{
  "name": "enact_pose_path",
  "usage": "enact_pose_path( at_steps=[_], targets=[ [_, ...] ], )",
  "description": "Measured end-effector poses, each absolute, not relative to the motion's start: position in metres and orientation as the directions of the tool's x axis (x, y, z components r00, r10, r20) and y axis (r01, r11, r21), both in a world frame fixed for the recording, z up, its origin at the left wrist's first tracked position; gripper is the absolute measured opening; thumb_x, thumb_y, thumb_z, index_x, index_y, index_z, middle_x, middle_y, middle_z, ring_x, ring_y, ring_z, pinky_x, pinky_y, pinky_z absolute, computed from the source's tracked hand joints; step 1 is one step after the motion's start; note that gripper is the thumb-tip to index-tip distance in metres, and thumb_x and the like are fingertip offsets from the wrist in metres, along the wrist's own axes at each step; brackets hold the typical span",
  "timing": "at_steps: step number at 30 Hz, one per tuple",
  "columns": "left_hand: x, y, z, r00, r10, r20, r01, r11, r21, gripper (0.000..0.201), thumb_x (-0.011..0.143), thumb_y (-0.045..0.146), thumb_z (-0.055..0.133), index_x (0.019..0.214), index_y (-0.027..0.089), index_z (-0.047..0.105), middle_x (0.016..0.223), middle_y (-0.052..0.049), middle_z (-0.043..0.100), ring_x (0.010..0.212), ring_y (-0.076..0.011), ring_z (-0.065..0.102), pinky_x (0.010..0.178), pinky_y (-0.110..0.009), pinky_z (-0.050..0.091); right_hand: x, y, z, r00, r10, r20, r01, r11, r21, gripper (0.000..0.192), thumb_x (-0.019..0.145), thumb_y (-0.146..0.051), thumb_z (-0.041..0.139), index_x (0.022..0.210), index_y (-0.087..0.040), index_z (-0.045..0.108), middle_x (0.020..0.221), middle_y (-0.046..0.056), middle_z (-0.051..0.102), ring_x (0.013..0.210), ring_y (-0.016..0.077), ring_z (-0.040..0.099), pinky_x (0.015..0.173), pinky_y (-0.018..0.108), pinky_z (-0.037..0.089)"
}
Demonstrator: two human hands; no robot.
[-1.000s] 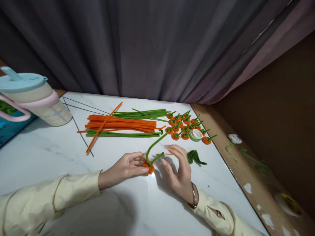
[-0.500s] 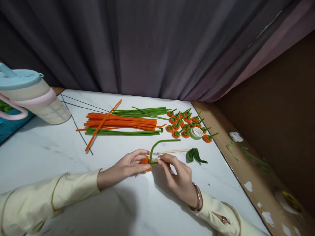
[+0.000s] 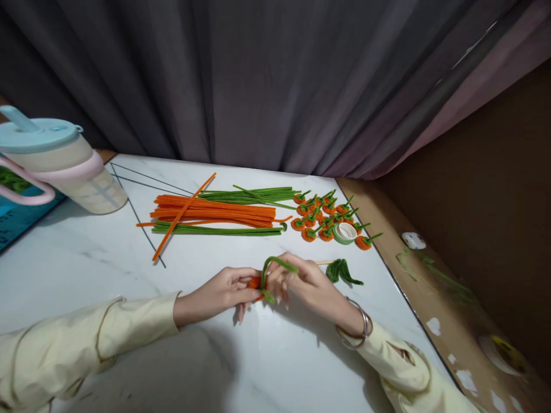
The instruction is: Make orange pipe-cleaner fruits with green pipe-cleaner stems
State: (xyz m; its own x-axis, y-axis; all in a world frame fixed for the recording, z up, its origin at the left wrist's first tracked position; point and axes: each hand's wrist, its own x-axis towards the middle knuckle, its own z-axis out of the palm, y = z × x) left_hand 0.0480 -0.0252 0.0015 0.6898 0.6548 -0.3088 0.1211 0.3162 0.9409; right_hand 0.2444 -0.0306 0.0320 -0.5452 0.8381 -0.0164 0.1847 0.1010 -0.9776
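My left hand (image 3: 226,293) is closed round a small orange pipe-cleaner pumpkin (image 3: 255,283), pinched between thumb and fingers. A green pipe cleaner (image 3: 267,267) rises from it, arches over to the right and has a short end pointing down at the front. Close against it, my right hand (image 3: 299,280) has its fingers bent round the green pipe cleaner, whose long end crosses in front of the knuckles. Where exactly the right fingertips press is partly hidden. Just behind this hand lie a thin wooden stick (image 3: 323,263), half covered, and some folded dark green pipe-cleaner leaves (image 3: 342,271).
Orange pipe cleaners (image 3: 215,209) lie between green bundles (image 3: 249,195). Several finished pumpkins (image 3: 309,234) cluster at the right, beside a roll of green tape (image 3: 345,233). A tumbler (image 3: 92,183) stands far left. A brown surface (image 3: 387,252) borders the white table (image 3: 181,367).
My right hand has moved up from the short green end to the arched pipe cleaner, covering part of the stick. The short end now points downward. My left hand keeps its hold.
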Motion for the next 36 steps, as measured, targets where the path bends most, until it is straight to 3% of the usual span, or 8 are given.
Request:
enact_pose_path(
  at_steps=[5,10,19,26,29,32,36],
  targets=[
    [0.048,-0.023,0.006,0.746,0.580,-0.327,0.138,0.345,0.928,0.023,0.080,0.034,0.059,0.088,0.012,0.057,0.071,0.002,0.054,0.043,-0.0058,0.053,0.043,-0.018,0.043,0.245,-0.016,0.034,-0.602,0.788,-0.128,0.336,0.105,-0.936,0.028,0.078,-0.041,0.065,0.086,-0.018,0.051,0.068,-0.002,0.060,0.062,0.0108,0.055,0.056,0.021,0.043],
    [0.047,-0.023,0.004,0.764,0.549,-0.339,0.148,0.362,0.920,0.024,0.079,0.032,0.060,0.090,0.011,0.056,0.084,-0.005,0.062,0.042,-0.0061,0.054,0.042,-0.019,0.044,0.237,-0.014,0.031,-0.620,0.758,-0.203,0.377,0.061,-0.924,0.019,0.080,-0.033,0.063,0.077,-0.017,0.055,0.061,-0.002,0.059,0.056,0.0103,0.053,0.054,0.021,0.041],
    [0.043,-0.022,0.002,0.797,0.507,-0.329,0.161,0.347,0.924,0.027,0.080,0.032,0.060,0.098,0.012,0.059,0.088,-0.007,0.067,0.040,-0.0055,0.054,0.045,-0.019,0.042,0.234,-0.018,0.023,-0.542,0.834,-0.102,0.403,0.152,-0.903,0.012,0.078,-0.016,0.059,0.067,-0.016,0.054,0.056,-0.003,0.058,0.052,0.0084,0.049,0.050,0.019,0.036],
    [0.050,-0.025,-0.002,0.716,0.608,-0.343,0.137,0.359,0.923,0.029,0.077,0.034,0.064,0.097,0.014,0.056,0.080,0.000,0.058,0.044,-0.0063,0.056,0.047,-0.021,0.045,0.233,-0.022,0.023,-0.476,0.880,-0.012,0.474,0.245,-0.846,0.011,0.076,-0.008,0.050,0.071,-0.017,0.053,0.053,-0.004,0.055,0.045,0.0072,0.041,0.045,0.019,0.031],
    [0.051,-0.027,-0.006,0.669,0.664,-0.334,0.126,0.342,0.931,0.031,0.077,0.037,0.064,0.096,0.015,0.053,0.076,0.002,0.057,0.041,-0.0051,0.052,0.044,-0.020,0.043,0.232,-0.022,0.023,-0.457,0.889,0.003,0.493,0.257,-0.831,0.014,0.082,-0.017,0.050,0.069,-0.017,0.052,0.053,-0.004,0.052,0.046,0.0082,0.040,0.046,0.020,0.031],
    [0.050,-0.028,-0.006,0.674,0.662,-0.329,0.138,0.325,0.936,0.031,0.079,0.038,0.061,0.099,0.015,0.053,0.079,0.000,0.060,0.040,-0.0043,0.051,0.044,-0.021,0.043,0.232,-0.022,0.024,-0.464,0.883,-0.071,0.485,0.187,-0.854,0.030,0.089,-0.034,0.049,0.064,-0.017,0.053,0.056,-0.001,0.053,0.049,0.0090,0.044,0.049,0.022,0.034],
    [0.049,-0.029,-0.003,0.684,0.665,-0.300,0.128,0.295,0.947,0.026,0.080,0.038,0.060,0.089,0.015,0.052,0.081,-0.001,0.061,0.041,-0.0047,0.051,0.044,-0.021,0.043,0.233,-0.021,0.028,-0.444,0.840,-0.311,0.385,-0.134,-0.913,0.045,0.085,-0.047,0.053,0.053,-0.016,0.048,0.046,-0.004,0.043,0.041,0.0059,0.036,0.041,0.021,0.027]
  ],
)
